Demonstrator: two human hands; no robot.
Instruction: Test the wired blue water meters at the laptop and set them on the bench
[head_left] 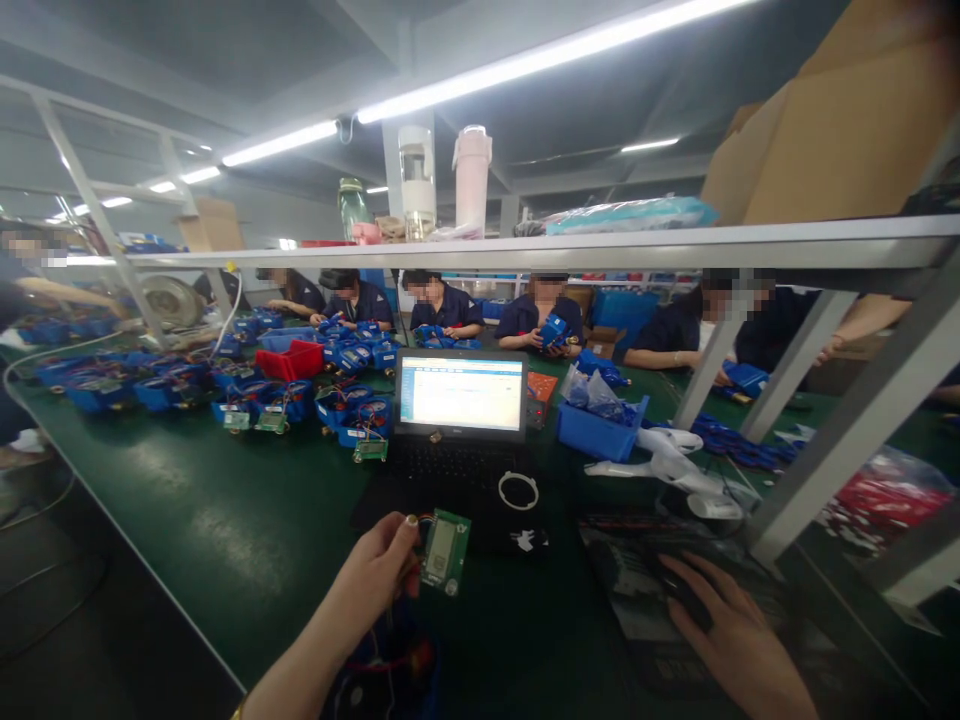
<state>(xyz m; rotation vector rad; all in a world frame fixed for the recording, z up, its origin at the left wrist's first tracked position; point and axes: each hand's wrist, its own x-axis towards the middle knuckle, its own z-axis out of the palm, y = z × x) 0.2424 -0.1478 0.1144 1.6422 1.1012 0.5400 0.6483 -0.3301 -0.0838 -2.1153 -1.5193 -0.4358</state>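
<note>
My left hand (pixel 386 560) pinches wires beside a green circuit board (pixel 448 552) with a small grey display, held up in front of the laptop (pixel 460 400). Below that hand a blue housing (pixel 397 670) with red and dark wires stands at the bottom of the view, partly hidden by my forearm. My right hand (pixel 720 620) rests over a black computer mouse (pixel 684 592) on a dark patterned mouse pad (pixel 626 575). The laptop's screen is lit with a mostly white page. A white ring (pixel 518 490) lies on the laptop's right palm rest.
Blue housings with wires (pixel 105 385) crowd the table's left side near a red bin (pixel 291 360). Right of the laptop are a blue bin (pixel 600 430) and a white scanner-like device (pixel 667 460). Metal posts support an overhead shelf (pixel 525 252). Several people work across the table.
</note>
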